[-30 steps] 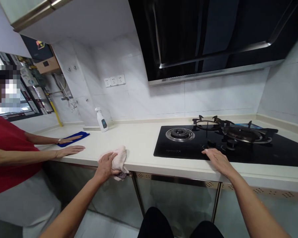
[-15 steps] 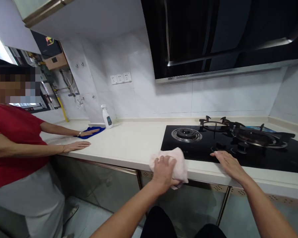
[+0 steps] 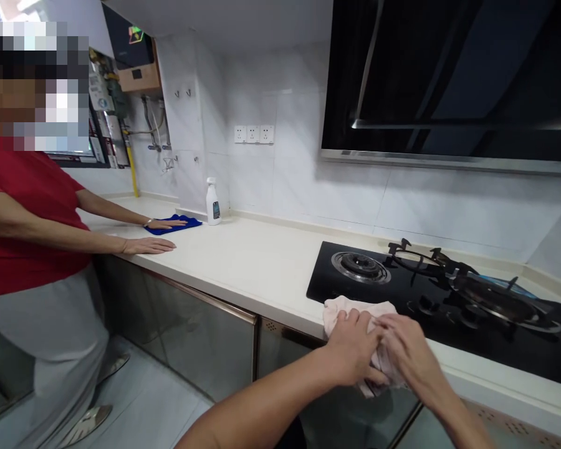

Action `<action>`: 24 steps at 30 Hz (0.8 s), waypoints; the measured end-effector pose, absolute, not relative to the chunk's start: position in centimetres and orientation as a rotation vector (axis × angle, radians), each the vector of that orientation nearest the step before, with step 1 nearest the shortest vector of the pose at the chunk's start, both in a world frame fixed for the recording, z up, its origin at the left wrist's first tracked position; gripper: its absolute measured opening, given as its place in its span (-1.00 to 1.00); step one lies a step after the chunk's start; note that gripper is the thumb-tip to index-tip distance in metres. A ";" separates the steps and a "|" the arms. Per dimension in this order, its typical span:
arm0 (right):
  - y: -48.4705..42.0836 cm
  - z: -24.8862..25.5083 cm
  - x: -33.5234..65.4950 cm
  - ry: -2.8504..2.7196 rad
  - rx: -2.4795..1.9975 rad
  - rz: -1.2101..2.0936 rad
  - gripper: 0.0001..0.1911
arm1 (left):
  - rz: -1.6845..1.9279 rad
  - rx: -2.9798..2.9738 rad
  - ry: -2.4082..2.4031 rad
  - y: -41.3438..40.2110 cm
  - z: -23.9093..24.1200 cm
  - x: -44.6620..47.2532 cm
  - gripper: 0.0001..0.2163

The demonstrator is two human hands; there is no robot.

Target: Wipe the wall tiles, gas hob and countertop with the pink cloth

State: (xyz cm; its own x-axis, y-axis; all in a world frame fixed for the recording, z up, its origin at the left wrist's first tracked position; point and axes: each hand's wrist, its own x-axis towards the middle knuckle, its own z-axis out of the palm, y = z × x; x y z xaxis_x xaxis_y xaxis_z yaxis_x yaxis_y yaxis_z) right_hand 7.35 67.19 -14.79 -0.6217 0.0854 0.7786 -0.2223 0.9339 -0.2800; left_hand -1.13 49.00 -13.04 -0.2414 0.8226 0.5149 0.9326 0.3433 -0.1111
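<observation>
A pale pink cloth (image 3: 355, 310) lies bunched on the front edge of the cream counter (image 3: 252, 268), at the near left corner of the black gas hob (image 3: 449, 312). My left hand (image 3: 353, 346) presses on it with curled fingers. My right hand (image 3: 406, 352) has come against the cloth's right side and its fingers close on it too. Part of the cloth hangs over the counter edge below my hands.
A person in a red top stands at the left with one hand flat on the counter and the other on a blue cloth (image 3: 172, 224). A white spray bottle (image 3: 213, 201) stands by the wall. The hob carries two burners (image 3: 361, 265) with pan supports, under a black hood (image 3: 449, 81).
My left hand slid the pink cloth rightwards along the counter edge to the hob corner. My right hand left the hob's front and joined it on the cloth. The view turned left.
</observation>
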 end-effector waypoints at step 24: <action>52.5 -12.1 -0.2 -2.376 0.151 -0.229 -0.31 | -0.540 -0.940 -2.567 38.9 -9.3 -14.0 -0.69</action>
State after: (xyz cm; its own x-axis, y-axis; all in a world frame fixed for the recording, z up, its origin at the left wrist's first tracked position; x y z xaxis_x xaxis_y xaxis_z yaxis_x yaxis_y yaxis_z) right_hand -0.18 52.53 -12.13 -0.7251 -0.1736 0.6664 -0.0432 0.9773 0.2076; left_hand -13.97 38.86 -9.27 -0.7172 0.5349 0.4467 0.6696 0.7066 0.2288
